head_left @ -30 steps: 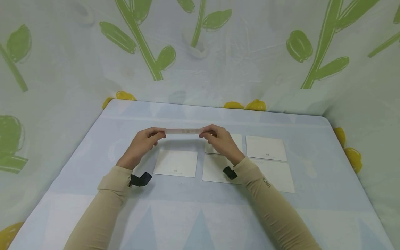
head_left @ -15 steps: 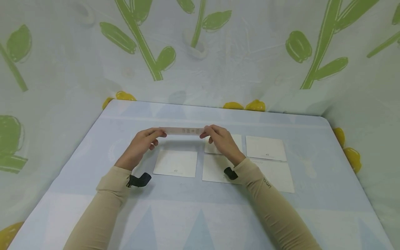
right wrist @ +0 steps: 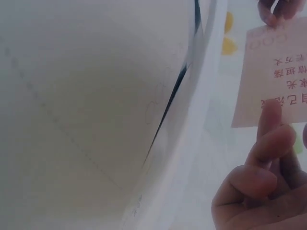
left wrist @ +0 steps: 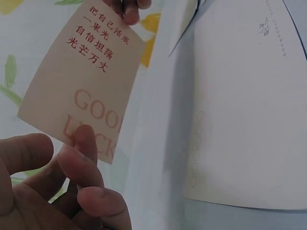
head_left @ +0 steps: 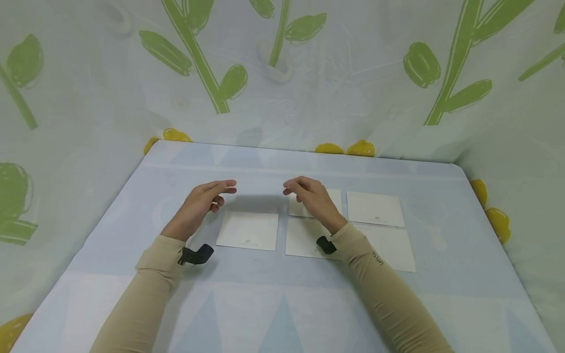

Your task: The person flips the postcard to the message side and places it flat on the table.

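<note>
A pale pink card (left wrist: 91,79) with red Chinese writing and the words GOOD LUCK is held up off the table between both hands. My left hand (head_left: 194,208) grips its GOOD LUCK end with the fingers; in the left wrist view a fingertip lies across the lettering. At the opposite end, my right hand (head_left: 315,201) pinches the card, and the right wrist view shows that card (right wrist: 268,76) with a finger in front of the writing. From the head, the card cannot be made out in the gap between the hands.
Several white cards lie flat on the pale blue table (head_left: 247,279): one card (head_left: 247,233) below the left hand, others such as a card (head_left: 375,209) around the right arm. A curtain (head_left: 344,93) with green plants hangs behind the table.
The card has tilted until its printed face no longer shows from the head. Both hands stay in nearly the same place; the white cards have not moved.
</note>
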Action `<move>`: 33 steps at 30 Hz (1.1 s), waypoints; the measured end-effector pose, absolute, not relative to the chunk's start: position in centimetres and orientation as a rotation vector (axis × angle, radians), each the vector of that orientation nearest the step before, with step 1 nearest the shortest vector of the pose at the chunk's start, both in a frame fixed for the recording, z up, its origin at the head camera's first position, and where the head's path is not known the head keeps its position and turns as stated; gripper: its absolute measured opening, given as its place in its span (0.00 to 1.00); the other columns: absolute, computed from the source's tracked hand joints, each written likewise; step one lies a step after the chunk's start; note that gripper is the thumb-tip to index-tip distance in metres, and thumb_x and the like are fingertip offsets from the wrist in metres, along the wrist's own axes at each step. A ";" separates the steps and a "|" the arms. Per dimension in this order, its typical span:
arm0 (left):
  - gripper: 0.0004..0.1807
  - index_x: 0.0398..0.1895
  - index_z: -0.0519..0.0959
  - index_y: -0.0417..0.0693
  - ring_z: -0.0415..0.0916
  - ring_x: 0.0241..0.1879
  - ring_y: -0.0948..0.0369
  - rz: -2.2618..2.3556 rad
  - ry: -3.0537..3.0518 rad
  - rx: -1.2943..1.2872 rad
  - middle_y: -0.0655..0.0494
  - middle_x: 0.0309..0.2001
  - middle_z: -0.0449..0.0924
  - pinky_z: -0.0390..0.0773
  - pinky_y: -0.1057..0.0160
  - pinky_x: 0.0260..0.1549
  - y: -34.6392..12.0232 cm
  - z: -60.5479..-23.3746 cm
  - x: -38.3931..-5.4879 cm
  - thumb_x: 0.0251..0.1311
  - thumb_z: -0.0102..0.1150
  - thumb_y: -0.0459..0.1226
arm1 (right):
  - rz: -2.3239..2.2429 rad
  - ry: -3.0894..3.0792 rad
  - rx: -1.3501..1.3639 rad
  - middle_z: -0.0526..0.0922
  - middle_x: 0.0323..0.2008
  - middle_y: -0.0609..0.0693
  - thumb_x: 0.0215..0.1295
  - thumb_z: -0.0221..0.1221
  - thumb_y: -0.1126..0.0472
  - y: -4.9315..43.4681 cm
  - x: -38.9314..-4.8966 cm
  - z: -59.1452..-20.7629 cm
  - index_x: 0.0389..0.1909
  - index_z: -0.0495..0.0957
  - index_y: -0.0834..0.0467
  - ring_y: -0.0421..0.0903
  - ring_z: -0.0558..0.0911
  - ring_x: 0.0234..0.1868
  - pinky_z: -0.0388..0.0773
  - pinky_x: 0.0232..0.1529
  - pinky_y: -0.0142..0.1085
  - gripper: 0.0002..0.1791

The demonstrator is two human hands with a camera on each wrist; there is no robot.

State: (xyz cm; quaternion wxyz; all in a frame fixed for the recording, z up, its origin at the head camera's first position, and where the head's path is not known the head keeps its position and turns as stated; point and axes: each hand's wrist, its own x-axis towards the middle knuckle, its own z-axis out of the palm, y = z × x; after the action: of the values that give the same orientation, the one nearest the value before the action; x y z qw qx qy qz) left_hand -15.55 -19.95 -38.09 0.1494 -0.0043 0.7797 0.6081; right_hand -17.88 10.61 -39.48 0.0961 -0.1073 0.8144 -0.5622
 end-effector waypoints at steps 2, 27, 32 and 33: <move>0.28 0.70 0.73 0.46 0.66 0.38 0.58 1.742 2.237 -0.020 0.47 0.62 0.72 0.67 0.65 0.39 -20.0 -38.1 -15.6 0.78 0.46 0.52 | -1.669 2.407 -0.319 0.87 0.46 0.48 0.76 0.54 0.45 10.6 -17.9 -39.5 0.56 0.82 0.57 0.51 0.76 0.41 0.70 0.45 0.42 0.23; 0.28 0.70 0.74 0.54 0.73 0.43 0.51 1.323 2.663 0.069 0.49 0.61 0.75 0.73 0.57 0.41 -19.6 -38.8 -16.1 0.67 0.64 0.46 | -1.407 2.570 -0.464 0.85 0.50 0.47 0.68 0.63 0.55 10.4 -18.2 -40.5 0.64 0.79 0.48 0.46 0.81 0.41 0.76 0.36 0.38 0.23; 0.27 0.68 0.75 0.49 0.69 0.33 0.55 1.077 2.898 0.235 0.49 0.57 0.79 0.69 0.58 0.32 -19.1 -39.2 -16.2 0.68 0.64 0.42 | -1.330 2.629 -0.478 0.86 0.49 0.46 0.67 0.63 0.57 10.2 -18.1 -40.6 0.65 0.78 0.48 0.44 0.79 0.37 0.75 0.30 0.36 0.25; 0.26 0.68 0.76 0.49 0.68 0.32 0.55 1.031 2.940 0.271 0.49 0.55 0.80 0.69 0.58 0.31 -19.0 -39.3 -16.2 0.67 0.65 0.42 | -1.310 2.643 -0.483 0.86 0.49 0.46 0.66 0.63 0.58 10.1 -18.2 -40.7 0.65 0.78 0.49 0.44 0.78 0.36 0.75 0.29 0.35 0.25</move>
State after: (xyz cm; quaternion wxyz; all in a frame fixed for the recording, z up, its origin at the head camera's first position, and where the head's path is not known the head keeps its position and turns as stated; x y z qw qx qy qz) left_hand -16.21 -19.05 -39.25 0.0074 0.0866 0.9401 0.3297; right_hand -18.15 10.10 -40.66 0.0760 -0.1611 0.8816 -0.4371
